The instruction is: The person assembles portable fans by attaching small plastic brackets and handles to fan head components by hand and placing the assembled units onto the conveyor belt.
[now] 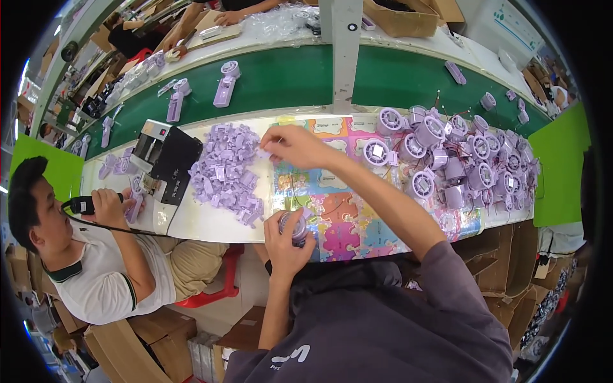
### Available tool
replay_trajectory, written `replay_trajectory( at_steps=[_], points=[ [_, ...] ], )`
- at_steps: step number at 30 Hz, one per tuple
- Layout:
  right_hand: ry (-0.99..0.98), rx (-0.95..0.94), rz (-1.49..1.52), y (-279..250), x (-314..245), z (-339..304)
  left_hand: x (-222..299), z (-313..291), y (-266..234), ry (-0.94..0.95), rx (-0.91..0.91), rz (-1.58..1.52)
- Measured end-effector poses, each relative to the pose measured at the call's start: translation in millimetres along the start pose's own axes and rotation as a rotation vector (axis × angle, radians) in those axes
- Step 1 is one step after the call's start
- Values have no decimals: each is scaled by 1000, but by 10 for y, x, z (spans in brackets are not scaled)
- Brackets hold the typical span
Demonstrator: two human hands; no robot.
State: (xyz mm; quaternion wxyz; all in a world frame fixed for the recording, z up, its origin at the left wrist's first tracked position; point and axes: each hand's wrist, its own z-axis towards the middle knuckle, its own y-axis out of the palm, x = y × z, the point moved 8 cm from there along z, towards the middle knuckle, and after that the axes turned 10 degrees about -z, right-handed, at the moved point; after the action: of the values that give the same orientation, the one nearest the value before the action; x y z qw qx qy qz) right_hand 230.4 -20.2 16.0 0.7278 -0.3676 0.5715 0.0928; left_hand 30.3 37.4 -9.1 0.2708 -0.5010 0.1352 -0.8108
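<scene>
My left hand (285, 249) is wrapped round a small round lilac fan housing (295, 227) near the table's front edge, with thin wires trailing from it. Farther away, my right hand (297, 147) has its fingers pinched on a small lilac plastic piece (263, 154), mostly hidden by the fingertips. Just left of that hand spreads a heap of small lilac plastic parts (227, 167). Under both hands lies a colourful puzzle-patterned sheet (332, 220).
Many lilac fan housings with wires (428, 131) are piled on the right. A black-and-silver machine (175, 165) stands left of the heap. There a co-worker (108, 255) holds a black corded tool (82, 205). Handheld fans (225, 86) lie on a green conveyor belt (274, 78) behind.
</scene>
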Motion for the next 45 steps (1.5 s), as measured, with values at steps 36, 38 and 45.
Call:
replay_trajectory(
  at_steps=[36, 38, 45],
  points=[
    [30, 57, -127, -116, -401, -1786, -37, -86, 372, -899, -66, -1291],
    [50, 80, -62, -130, -328, -1837, 12, -9, 385, -791, -154, -1152],
    [74, 232, 37, -176, -302, -1914, 45, 2, 471, -539, -78, -926]
  ],
)
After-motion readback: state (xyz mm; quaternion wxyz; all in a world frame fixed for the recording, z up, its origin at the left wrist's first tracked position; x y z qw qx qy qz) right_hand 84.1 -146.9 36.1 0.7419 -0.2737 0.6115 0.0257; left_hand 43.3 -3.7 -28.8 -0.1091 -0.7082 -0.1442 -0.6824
